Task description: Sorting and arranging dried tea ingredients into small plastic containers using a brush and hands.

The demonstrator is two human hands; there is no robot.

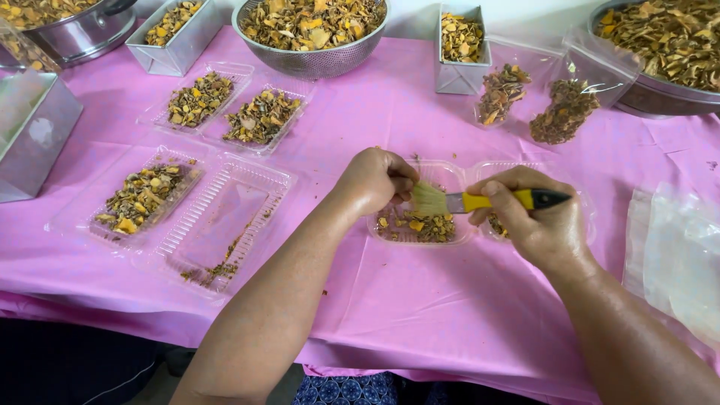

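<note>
The right hand is closed around a yellow-handled brush lying left-right, bristles pointing left at the left hand, curled shut above the clear tray on the pink surface

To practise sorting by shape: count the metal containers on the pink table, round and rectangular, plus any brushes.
Round metal bowls and pots: 3
Rectangular metal tins: 3
Yellow-handled bristle brush: 1
Total: 7
</note>
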